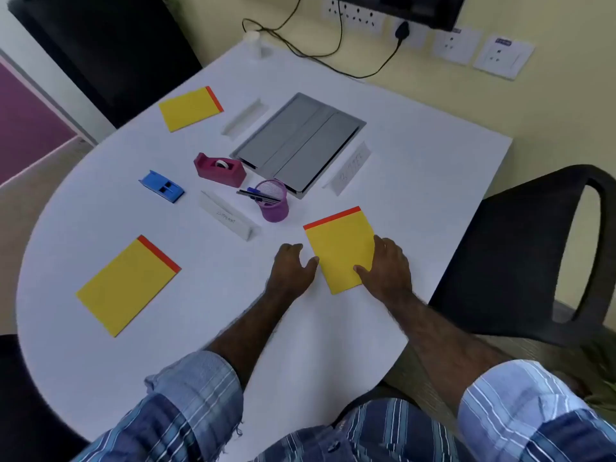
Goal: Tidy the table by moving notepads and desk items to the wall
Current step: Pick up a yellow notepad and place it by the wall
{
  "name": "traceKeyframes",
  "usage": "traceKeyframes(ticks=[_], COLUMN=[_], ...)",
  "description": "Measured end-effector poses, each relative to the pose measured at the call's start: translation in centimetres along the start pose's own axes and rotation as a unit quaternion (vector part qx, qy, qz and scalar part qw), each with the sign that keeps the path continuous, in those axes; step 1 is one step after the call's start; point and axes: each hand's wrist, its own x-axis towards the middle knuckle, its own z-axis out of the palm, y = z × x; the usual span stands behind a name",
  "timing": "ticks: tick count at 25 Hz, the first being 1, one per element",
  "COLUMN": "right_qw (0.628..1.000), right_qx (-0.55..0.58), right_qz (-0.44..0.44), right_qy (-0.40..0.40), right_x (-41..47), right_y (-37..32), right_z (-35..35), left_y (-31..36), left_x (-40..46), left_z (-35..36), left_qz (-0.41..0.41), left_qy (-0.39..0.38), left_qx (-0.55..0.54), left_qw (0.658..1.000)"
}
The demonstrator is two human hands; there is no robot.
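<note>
Table (416, 155): white, rounded at the near-left end, its far edge against a cream wall (500, 105) with sockets.
Near notepad (338, 248): yellow with an orange binding strip at the far edge; lies flat on the table near its right edge, between the two hands.
Left hand (291, 266): rests on the table at the notepad's left edge; thumb touches that edge, fingers loosely curled, gripping nothing.
Right hand (386, 266): lies over the notepad's right side; thumb pressed on the yellow cover, fingers curled around the right edge, holding the pad.
Left notepad (128, 285): same colours, lies flat on the near-left area, well apart from the hands.
Far notepad (190, 109): same colours, lies flat on the far-left area.
Pen cup (273, 201): purple mesh, upright, pens leaning out to the left; just beyond the near notepad.
Tape dispenser (220, 170): dark red, left of the pen cup.
Blue item (162, 186): small plastic block, left of the tape dispenser; type cannot be told.
Grey panel (300, 141): flat, rectangular, at the table's centre.
Name cards (230, 219): white folded strips around the grey panel; lettering unreadable.
Chair (533, 258): black, just beside the table's right edge.
</note>
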Motion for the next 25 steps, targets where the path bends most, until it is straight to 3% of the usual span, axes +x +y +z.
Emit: traceKeyframes(ticks=[4, 14, 18, 23, 25], right_qw=[0.996, 0.977, 0.942, 0.890, 0.890], right_qx=[0.044, 0.151, 0.232, 0.362, 0.375], right_qz=[0.059, 0.143, 0.219, 0.243, 0.221], right_qy=[-0.055, -0.055, -0.104, -0.137, -0.134], right_x=[2.4, 6.2, 8.2, 8.7, 8.2], right_y=[0.6, 1.2, 2.4, 3.7, 3.7], right_z=[0.5, 0.8, 0.4, 0.0, -0.9], left_y=[0.7, 1.2, 0.6, 0.6, 0.4], left_x=[2.2, 4.9, 5.2, 5.2, 4.8], left_z=[2.8, 4.8, 5.0, 4.8, 4.7], left_qz=[-0.114, -0.249, -0.277, -0.292, -0.281], left_qy=[-0.044, -0.043, -0.042, -0.062, -0.095], left_qx=[-0.035, -0.187, -0.256, -0.311, -0.329], left_qw=[0.992, 0.949, 0.925, 0.902, 0.896])
